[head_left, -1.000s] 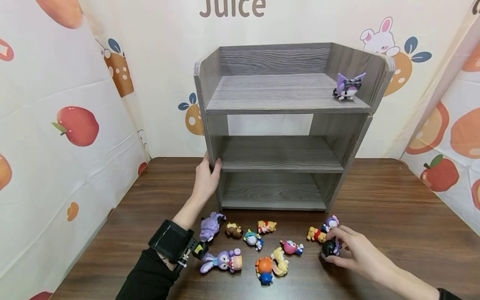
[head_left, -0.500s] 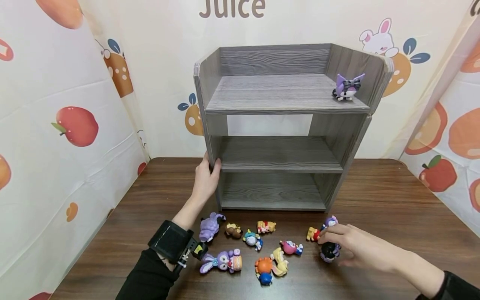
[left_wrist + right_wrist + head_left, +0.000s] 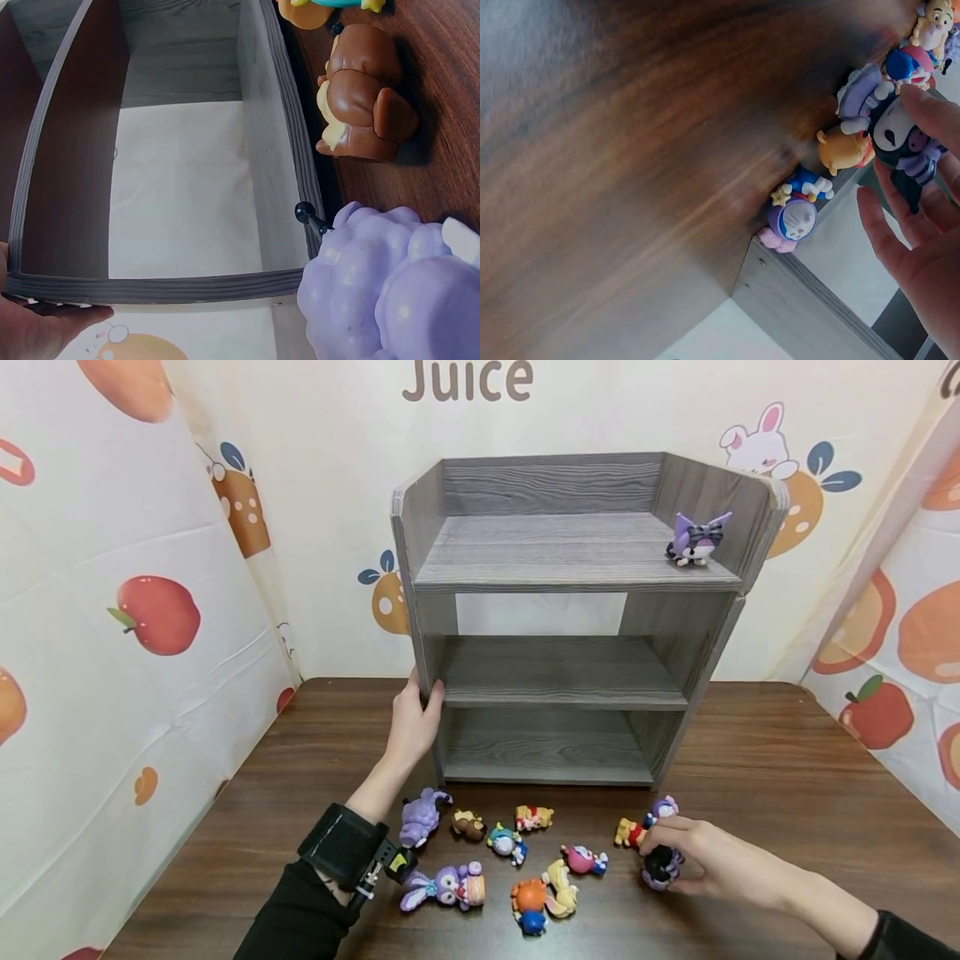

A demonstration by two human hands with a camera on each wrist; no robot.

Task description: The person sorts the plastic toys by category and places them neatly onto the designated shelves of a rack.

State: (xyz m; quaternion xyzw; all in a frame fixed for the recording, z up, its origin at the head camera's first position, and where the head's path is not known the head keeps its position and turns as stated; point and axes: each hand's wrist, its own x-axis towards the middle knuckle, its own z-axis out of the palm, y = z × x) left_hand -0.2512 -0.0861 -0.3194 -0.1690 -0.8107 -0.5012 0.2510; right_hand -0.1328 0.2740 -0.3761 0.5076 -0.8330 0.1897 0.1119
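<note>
Head view: left hand (image 3: 414, 718), arm extended, grips the left side of the shelf (image 3: 562, 667). Right hand (image 3: 708, 862) reaches leftward, pinching 1 black-purple doll (image 3: 662, 867) at the table (image 3: 787, 760), before the shelf's right end. Right wrist view: doll faces camera, long axis slanting, skirt upper left.

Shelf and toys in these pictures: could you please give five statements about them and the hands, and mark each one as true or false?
1. The left hand grips the side of the shelf. True.
2. The right hand holds nothing. False: the right hand holds a black toy.
3. A purple toy stands on the top board. True.
4. The orange toy is on the middle board. False: the orange toy is on the table, beside the yellow toy.
5. The brown toy is on the table. True.
</note>
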